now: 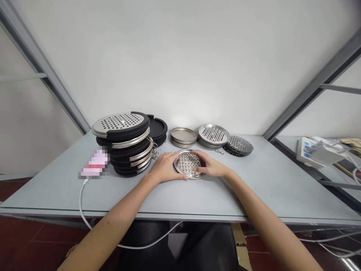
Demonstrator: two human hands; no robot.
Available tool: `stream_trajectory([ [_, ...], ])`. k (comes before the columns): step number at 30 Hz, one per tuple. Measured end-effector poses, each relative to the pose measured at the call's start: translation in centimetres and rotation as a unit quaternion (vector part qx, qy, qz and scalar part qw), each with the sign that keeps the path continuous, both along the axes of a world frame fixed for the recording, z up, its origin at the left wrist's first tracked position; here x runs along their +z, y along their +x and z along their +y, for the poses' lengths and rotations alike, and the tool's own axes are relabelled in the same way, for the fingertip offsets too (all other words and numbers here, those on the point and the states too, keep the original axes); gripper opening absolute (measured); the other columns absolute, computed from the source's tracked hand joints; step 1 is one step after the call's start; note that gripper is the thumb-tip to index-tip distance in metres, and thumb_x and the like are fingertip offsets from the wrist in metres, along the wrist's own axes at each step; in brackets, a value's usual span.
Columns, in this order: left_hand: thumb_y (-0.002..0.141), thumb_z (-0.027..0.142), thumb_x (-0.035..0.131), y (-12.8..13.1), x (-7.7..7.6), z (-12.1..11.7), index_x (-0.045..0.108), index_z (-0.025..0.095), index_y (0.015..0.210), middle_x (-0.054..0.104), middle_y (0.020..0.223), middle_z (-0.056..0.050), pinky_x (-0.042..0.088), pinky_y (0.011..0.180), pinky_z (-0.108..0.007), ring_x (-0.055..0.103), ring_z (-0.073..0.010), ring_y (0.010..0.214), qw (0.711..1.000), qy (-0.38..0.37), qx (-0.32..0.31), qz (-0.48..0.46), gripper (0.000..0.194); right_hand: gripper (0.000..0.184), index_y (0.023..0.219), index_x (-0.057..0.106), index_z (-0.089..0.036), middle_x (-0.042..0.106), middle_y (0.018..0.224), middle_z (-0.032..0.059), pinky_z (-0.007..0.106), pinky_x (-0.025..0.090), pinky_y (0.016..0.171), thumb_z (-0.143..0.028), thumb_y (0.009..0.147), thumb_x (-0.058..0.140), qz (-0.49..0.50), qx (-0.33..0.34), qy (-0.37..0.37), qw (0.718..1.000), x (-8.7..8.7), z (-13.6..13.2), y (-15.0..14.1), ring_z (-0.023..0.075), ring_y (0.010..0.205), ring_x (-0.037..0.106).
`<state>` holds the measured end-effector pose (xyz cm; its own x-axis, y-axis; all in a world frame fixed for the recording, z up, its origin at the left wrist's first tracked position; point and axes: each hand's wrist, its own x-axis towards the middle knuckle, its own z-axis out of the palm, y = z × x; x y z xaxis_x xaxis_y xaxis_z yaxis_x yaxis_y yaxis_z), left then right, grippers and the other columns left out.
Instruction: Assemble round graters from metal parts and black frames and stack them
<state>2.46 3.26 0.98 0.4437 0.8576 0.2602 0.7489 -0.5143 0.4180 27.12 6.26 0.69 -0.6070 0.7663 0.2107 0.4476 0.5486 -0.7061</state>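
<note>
A round metal grater disc (189, 164) with a shiny rim lies on the grey table in front of me. My left hand (167, 167) curves around its left edge, thumb along the near rim and fingers at the far side. On the opposite side, my right hand (210, 165) grips the rim, its thumb resting over the perforated face. Just behind the disc stand a pile of plain metal round plates (183, 134) and a pile of slotted grater discs (213, 134). Darker grater discs (239, 145) lie to the right of these.
A tall stack of graters in black holders (124, 130) rises at left, with black round holders (158, 130) behind it. A blurred pink phone-like object (95, 163) with a white cable (81, 199) lies nearby. Metal frame posts (313, 88) flank the table (225, 203).
</note>
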Motion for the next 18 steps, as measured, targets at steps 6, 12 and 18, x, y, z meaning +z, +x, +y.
stream_trajectory([
  [6, 0.051, 0.072, 0.076, 0.3, 0.1, -0.2, 0.053, 0.022, 0.127, 0.059, 0.127, -0.010, 0.041, 0.100, -0.044, 0.054, -0.0339, 0.116, 1.000, 0.001, 0.009, 0.004, 0.094, 0.058, 0.129, 0.052, -0.018, 0.054, 0.131, 0.0132, 0.050, 0.040, 0.106, -0.037, 0.077, 0.070, -0.003, -0.009, 0.002, 1.000, -0.1, 0.1, 0.0, 0.0308, 0.121, 0.052],
  [12, 0.050, 0.072, 0.077, 0.5, 0.8, -0.7, 0.052, 0.023, 0.128, 0.062, 0.118, -0.009, 0.045, 0.095, -0.044, 0.059, -0.0326, 0.108, 1.000, 0.009, 0.006, 0.012, 0.096, 0.053, 0.128, 0.055, -0.019, 0.056, 0.130, 0.0142, 0.051, 0.039, 0.106, -0.043, 0.082, 0.064, -0.013, -0.040, 0.045, 0.998, -0.5, -0.2, -0.5, 0.0308, 0.121, 0.052],
  [18, 0.069, 0.061, 0.071, 0.4, 1.3, -1.1, 0.061, 0.020, 0.119, 0.062, 0.116, -0.010, 0.043, 0.099, -0.043, 0.056, -0.0304, 0.111, 0.997, 0.069, -0.020, -0.013, 0.065, 0.040, 0.124, 0.056, -0.020, 0.058, 0.129, 0.0118, 0.045, 0.042, 0.105, -0.042, 0.091, 0.051, 0.015, -0.098, 0.092, 0.991, -0.7, -0.3, -0.6, 0.0260, 0.120, 0.055],
])
